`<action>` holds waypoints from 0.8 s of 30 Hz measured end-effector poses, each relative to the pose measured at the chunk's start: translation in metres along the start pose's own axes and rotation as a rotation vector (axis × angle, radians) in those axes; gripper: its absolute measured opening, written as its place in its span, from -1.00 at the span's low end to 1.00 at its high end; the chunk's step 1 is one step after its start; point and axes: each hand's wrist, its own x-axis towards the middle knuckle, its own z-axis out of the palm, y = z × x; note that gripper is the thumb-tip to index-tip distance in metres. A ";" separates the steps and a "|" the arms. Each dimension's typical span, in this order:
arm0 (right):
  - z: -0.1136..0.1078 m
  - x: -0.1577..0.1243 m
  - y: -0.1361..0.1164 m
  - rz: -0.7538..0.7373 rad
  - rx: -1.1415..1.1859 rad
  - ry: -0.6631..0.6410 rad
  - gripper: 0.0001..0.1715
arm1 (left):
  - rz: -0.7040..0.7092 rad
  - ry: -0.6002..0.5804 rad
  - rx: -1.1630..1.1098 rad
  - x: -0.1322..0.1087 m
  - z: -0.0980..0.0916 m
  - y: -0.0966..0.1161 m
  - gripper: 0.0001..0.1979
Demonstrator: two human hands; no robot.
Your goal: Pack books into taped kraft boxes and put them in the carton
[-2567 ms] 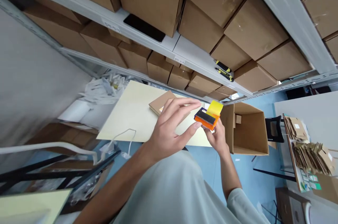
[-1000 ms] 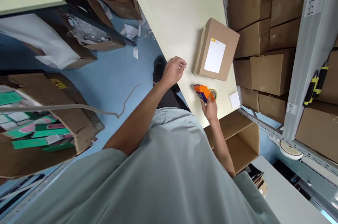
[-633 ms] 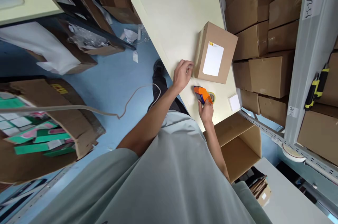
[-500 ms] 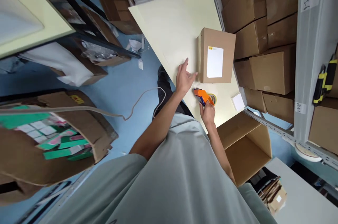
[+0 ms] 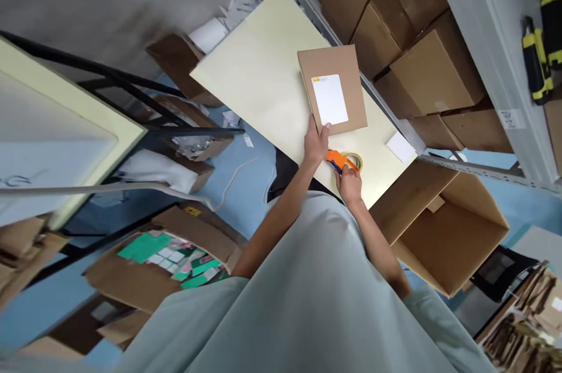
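Note:
A closed cardboard box (image 5: 357,89) with a white label (image 5: 329,99) on its top face is on the pale tabletop (image 5: 259,57). My left hand (image 5: 315,144) grips its near left corner, thumb over the top edge and fingers along the side. In my right hand (image 5: 350,184) is an orange tape dispenser (image 5: 337,158), its handle wrapped by my fingers. A yellowish roll of tape (image 5: 355,160) shows at the dispenser, just in front of the box.
A small white box (image 5: 400,146) lies near the table's right corner. Below that corner stands a large open carton (image 5: 456,232). Stacked cartons (image 5: 432,65) fill the shelf on the right. An open carton of green packages (image 5: 144,285) sits on the left, and a pale cable (image 5: 109,190) crosses there.
My left hand has gone from open beside the box to gripping its corner. The box looks turned and tilted. My right hand keeps the tape dispenser. The whole view has rotated.

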 end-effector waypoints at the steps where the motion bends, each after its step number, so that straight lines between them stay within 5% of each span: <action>1: 0.000 -0.001 0.002 0.005 0.015 -0.001 -0.48 | 0.010 -0.018 0.017 0.002 -0.003 -0.002 -0.23; 8: 0.005 -0.027 0.014 -0.031 0.085 -0.009 -0.45 | -0.015 -0.076 0.106 0.007 -0.010 -0.005 -0.13; 15: 0.007 -0.082 0.103 0.125 -0.032 -0.017 -0.55 | -0.005 -0.113 0.213 0.011 -0.012 -0.006 -0.23; 19: -0.025 -0.040 0.141 0.118 -0.105 0.062 -0.53 | 0.014 -0.160 0.243 0.014 -0.016 -0.004 -0.31; 24: -0.076 0.041 0.149 0.055 -0.163 0.034 -0.49 | 0.002 -0.208 0.252 0.018 -0.019 0.002 -0.32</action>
